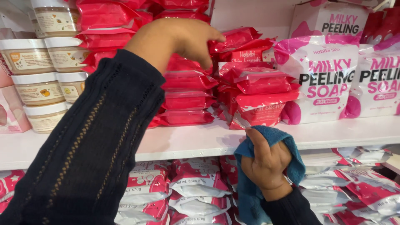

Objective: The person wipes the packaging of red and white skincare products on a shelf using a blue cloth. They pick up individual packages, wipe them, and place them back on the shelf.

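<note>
Left hand [177, 39], fingers curled on the stacked red packets [187, 89]; right hand [266, 162] clamps a blue cloth [291, 166] at the white shelf [333, 133], packets not yet lifted off.

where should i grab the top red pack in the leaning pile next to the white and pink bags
Probably by its front edge, coming straight in from the shelf front. The top red pack lies flat and tilted on the pile, its long side facing out, with white and pink bags close on its right. The left hand is nearest; the right hand holds a blue cloth.
</note>
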